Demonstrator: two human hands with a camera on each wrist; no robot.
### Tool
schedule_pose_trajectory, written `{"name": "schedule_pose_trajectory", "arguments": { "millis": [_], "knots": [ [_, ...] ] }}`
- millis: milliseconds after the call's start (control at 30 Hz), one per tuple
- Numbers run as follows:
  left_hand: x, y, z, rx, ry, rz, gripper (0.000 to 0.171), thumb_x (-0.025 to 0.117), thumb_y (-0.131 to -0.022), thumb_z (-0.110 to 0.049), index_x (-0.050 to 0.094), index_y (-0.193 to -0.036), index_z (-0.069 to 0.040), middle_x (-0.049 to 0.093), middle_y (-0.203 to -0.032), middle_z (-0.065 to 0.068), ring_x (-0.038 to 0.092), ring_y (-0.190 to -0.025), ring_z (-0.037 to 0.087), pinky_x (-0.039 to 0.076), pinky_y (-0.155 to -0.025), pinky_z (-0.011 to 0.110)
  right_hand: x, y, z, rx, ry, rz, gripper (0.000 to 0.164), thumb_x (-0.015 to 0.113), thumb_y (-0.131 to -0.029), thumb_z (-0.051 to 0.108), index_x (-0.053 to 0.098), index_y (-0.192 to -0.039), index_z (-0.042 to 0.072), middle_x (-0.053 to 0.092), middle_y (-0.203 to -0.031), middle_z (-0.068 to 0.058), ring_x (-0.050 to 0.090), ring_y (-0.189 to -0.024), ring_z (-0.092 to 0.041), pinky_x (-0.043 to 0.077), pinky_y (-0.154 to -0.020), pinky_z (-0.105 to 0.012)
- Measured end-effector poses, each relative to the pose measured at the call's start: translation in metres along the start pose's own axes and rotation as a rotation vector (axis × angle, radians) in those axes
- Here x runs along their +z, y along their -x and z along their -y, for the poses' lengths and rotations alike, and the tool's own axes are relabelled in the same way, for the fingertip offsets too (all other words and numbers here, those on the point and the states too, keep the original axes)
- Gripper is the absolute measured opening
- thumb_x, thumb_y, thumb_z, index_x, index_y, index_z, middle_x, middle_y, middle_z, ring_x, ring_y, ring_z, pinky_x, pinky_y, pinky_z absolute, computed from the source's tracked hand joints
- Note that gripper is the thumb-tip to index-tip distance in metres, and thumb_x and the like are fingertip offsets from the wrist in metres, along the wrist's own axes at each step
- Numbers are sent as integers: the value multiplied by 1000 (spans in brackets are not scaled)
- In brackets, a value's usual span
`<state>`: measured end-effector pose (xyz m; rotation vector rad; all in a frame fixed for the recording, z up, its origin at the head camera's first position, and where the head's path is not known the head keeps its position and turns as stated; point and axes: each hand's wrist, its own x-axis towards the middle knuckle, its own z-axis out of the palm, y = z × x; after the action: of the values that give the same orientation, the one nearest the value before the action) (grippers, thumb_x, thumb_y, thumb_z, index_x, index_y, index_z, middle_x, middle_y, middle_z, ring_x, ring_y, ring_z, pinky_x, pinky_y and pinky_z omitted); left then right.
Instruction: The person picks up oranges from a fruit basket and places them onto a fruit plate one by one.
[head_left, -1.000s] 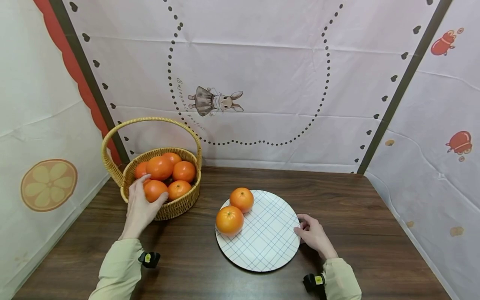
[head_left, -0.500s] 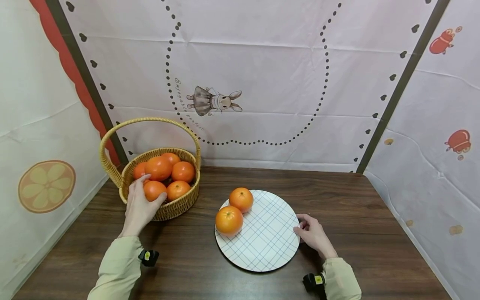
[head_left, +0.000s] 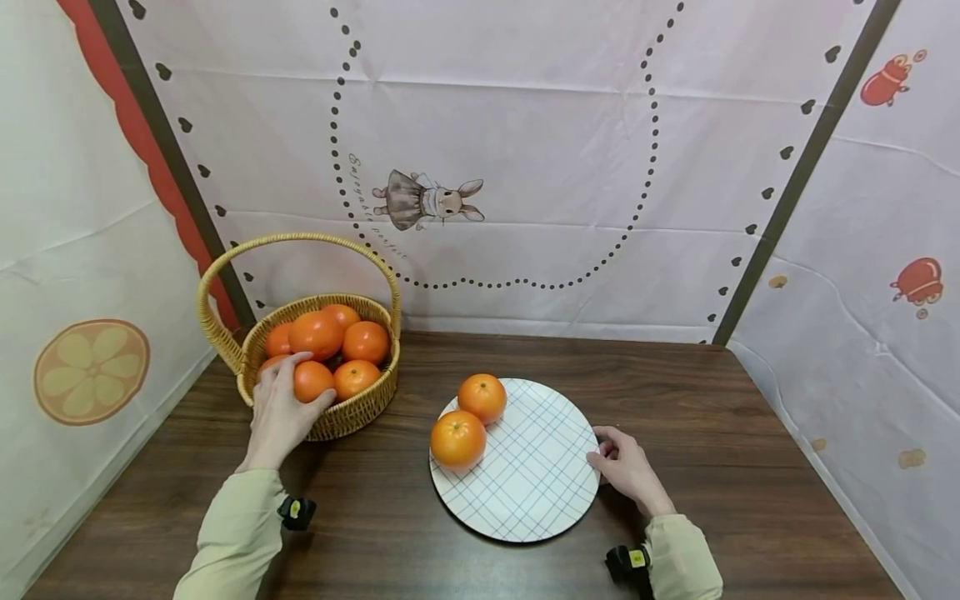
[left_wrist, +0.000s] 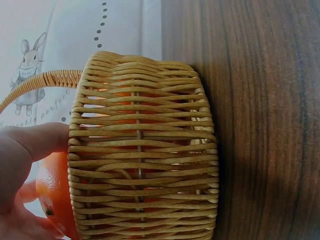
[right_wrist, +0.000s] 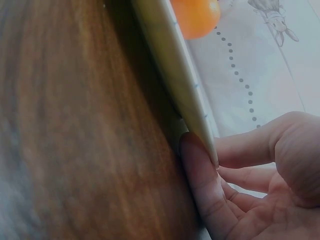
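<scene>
At the left, a wicker basket (head_left: 352,421) of oranges is set on the table, its handle (head_left: 300,237) arched upright from left to right. Inside its near rim, an orange (head_left: 313,382) is clasped in the left hand (head_left: 279,417); a stem mark is turned toward the left wrist camera, and no longer axis can be told. Further right, two oranges (head_left: 458,440) are borne on a round checked plate (head_left: 532,475), whose right edge is pinched from above and below by the right hand (head_left: 628,471). The dark wood-grained table (head_left: 750,467) is enclosed by pale printed cloth (head_left: 525,150).
</scene>
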<state>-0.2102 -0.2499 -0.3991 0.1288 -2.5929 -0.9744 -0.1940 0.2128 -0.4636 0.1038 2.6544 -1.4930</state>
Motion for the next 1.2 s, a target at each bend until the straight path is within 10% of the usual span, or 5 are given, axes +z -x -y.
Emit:
{"name": "schedule_pose_trajectory", "arguments": {
  "millis": [1200],
  "knots": [
    [3, 20, -14, 167, 251, -317, 52, 79, -82, -6, 58, -130, -2, 47, -143, 25, 41, -129, 43, 30, -103, 60, 0, 0, 0, -10, 8, 2, 41, 62, -92, 1, 56, -132, -6, 53, -89, -9, 49, -75, -17, 52, -59, -27]
  ]
}}
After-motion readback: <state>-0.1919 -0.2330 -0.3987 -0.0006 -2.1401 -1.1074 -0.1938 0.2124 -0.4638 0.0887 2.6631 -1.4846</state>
